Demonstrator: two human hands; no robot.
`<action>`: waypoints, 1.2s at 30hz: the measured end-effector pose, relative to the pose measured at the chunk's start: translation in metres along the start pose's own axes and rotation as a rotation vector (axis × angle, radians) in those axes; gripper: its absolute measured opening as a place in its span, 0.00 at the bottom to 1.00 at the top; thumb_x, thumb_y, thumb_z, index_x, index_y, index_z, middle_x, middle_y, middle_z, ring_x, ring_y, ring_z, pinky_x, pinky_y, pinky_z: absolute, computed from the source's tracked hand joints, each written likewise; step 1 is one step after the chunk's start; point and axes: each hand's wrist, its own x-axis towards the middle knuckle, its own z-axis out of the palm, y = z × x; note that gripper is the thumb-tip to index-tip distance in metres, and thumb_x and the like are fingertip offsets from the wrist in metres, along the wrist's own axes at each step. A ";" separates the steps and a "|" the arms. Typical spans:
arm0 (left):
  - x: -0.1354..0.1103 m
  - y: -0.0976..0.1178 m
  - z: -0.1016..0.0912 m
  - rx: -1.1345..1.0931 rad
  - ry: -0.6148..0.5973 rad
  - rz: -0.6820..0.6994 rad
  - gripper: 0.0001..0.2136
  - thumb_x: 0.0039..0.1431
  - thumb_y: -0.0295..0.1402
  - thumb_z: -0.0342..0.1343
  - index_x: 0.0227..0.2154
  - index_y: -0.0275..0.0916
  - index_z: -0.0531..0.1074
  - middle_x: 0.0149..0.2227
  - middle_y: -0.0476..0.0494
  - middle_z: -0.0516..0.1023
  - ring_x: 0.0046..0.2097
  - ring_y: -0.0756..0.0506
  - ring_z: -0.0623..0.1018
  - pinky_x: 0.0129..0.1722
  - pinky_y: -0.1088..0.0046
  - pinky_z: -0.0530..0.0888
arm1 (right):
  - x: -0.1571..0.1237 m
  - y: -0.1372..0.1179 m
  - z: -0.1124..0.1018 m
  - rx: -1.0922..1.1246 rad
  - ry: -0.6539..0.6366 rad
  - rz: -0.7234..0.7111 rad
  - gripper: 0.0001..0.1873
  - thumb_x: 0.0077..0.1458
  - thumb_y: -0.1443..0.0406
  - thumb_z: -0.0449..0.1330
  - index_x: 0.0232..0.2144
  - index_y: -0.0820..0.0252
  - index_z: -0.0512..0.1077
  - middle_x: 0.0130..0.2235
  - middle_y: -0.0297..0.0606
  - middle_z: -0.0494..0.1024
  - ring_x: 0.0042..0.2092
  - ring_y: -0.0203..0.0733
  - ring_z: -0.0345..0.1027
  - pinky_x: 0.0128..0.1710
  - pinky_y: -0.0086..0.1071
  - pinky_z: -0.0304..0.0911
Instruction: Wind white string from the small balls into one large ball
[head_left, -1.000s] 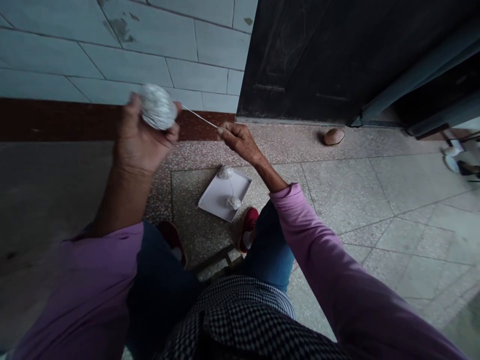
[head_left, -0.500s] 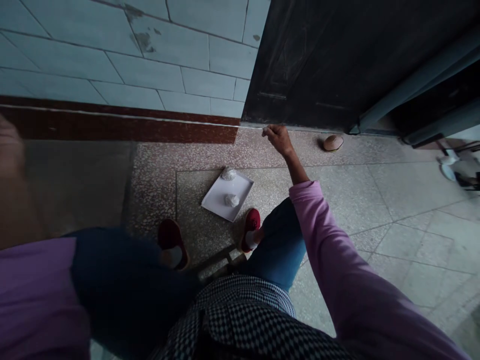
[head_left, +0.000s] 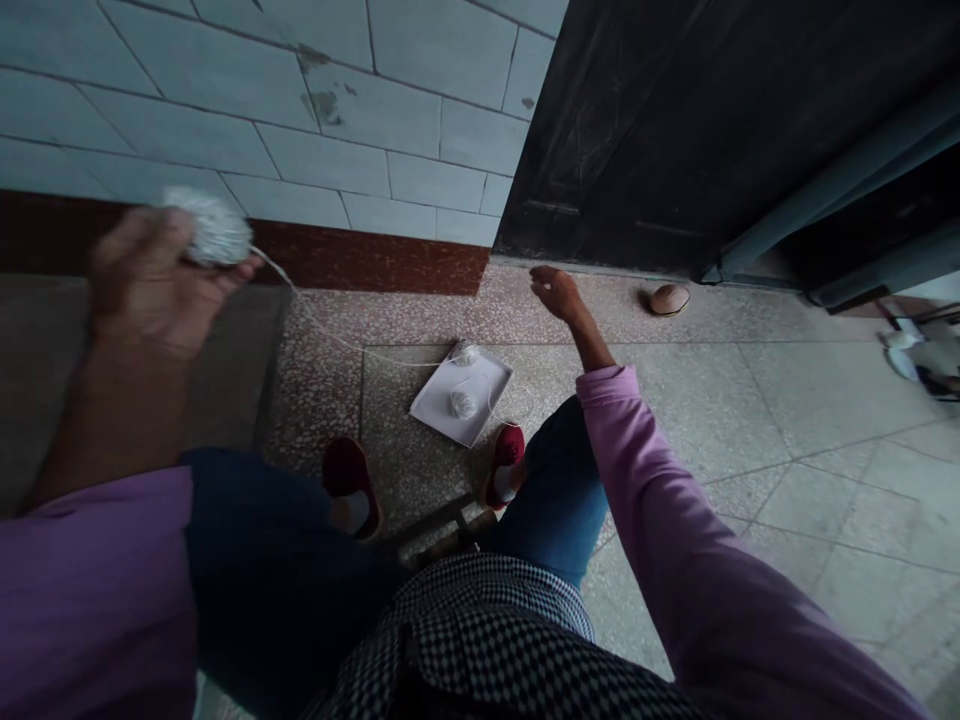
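At the left, my left hand (head_left: 161,285) grips a ball of white yarn (head_left: 212,228). A loose strand (head_left: 330,335) sags from that ball down to the tray on the floor. My right hand (head_left: 556,290) is held out near the foot of the dark door, its fingers loosely bent and parted, with no yarn visible in them. Between my feet and the wall lies a shallow white tray (head_left: 431,402). On it are two smaller balls of white yarn, one at the back (head_left: 466,355) and one nearer me (head_left: 463,403). Yarn also trails over the tray's right edge.
A tiled wall (head_left: 322,165) with a red-brown base strip stands ahead, beside the dark door (head_left: 622,150). A rounded tan object (head_left: 669,299) sits on the floor by the door. My red shoes (head_left: 507,448) flank the tray's near side. Several blurred items are at the far right.
The strand that was stretched straight between my hands has dropped slack toward the tray. My left hand has come further into view, showing the yarn ball. My right fingers have loosened from a pinch.
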 end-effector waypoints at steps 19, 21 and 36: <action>-0.010 -0.093 0.169 0.129 -0.297 -0.094 0.36 0.62 0.63 0.89 0.52 0.43 0.77 0.38 0.49 0.84 0.30 0.48 0.81 0.23 0.74 0.70 | -0.065 -0.120 0.099 0.617 -0.354 -0.458 0.32 0.95 0.37 0.57 0.48 0.55 0.79 0.43 0.39 0.82 0.51 0.51 0.81 0.63 0.44 0.80; -0.008 -0.095 0.172 0.206 -0.290 -0.055 0.32 0.60 0.56 0.89 0.50 0.42 0.78 0.36 0.51 0.82 0.31 0.49 0.78 0.25 0.74 0.72 | -0.071 -0.117 0.088 0.566 -0.348 -0.522 0.33 0.95 0.37 0.56 0.47 0.54 0.79 0.45 0.41 0.83 0.51 0.51 0.81 0.66 0.45 0.77; -0.058 -0.072 0.179 0.084 -0.724 -0.244 0.30 0.72 0.67 0.80 0.46 0.41 0.90 0.34 0.45 0.79 0.32 0.46 0.74 0.25 0.72 0.72 | -0.054 -0.109 0.032 0.570 -0.071 -0.343 0.37 0.83 0.29 0.67 0.34 0.45 0.70 0.38 0.41 0.80 0.49 0.57 0.74 0.58 0.50 0.78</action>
